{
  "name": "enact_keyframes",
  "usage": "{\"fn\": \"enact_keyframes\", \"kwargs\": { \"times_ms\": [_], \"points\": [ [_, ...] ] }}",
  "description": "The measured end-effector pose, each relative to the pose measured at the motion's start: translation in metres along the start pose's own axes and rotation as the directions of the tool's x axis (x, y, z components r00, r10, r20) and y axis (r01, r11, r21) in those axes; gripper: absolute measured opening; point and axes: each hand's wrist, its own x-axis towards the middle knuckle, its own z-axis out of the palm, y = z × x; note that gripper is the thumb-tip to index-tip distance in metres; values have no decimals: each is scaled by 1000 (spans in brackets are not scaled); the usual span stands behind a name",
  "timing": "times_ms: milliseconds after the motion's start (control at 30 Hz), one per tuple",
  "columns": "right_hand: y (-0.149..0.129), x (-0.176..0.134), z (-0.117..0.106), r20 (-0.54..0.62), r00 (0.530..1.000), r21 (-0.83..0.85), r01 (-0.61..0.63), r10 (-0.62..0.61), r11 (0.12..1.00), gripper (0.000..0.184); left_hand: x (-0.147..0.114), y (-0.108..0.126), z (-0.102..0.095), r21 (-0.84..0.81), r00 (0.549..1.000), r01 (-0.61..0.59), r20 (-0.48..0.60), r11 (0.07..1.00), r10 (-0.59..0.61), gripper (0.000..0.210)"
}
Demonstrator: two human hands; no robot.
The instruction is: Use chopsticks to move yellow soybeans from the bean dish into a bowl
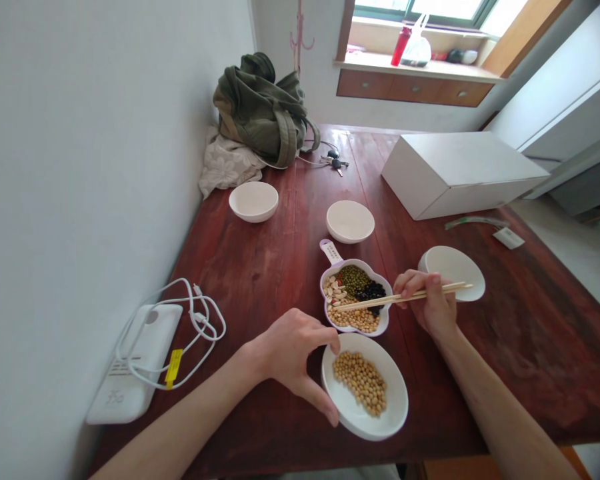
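Note:
My left hand (300,353) grips the left side of a white bowl (397,407), its fingers at the far rim and its thumb along the near side. Soybeans (361,383) lie in that bowl. My right hand (433,303) is closed around a pair of wooden chopsticks (405,298), which point left. Their tips are over a flower-shaped divided dish (387,320) with a handle, just beyond the bowl. In the dish are green mung beans (354,279), black beans (371,293), pale peanuts (333,291) and more soybeans (357,321). Nothing is visibly pinched between the tips.
White bowls stand farther off: one at the left (254,202), one in the middle (351,222), one beside my right hand (455,263). A white box (470,170), a green bag (263,107), keys (336,162) and a white power strip (140,360) with cable surround the work area.

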Motion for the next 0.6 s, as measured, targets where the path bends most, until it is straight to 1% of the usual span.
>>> {"fn": "enact_keyframes", "kwargs": {
  "times_ms": [133,300,400,600],
  "points": [
    [2,-1,-2,36,999,-61,9,-7,998,57,0,0,0,16,1000,11,27,1000,-12,82],
    [3,-3,-7,23,1000,-126,-18,21,992,58,2,1,-1,-10,1000,-15,-9,1000,15,81],
    [3,-3,-9,22,999,-155,-30,34,987,60,3,3,-2,-12,1000,-13,-9,1000,13,80],
    [5,-3,-11,87,996,-136,-18,31,991,60,3,3,-2,-8,1000,-4,-4,1000,4,82]
  ]
}}
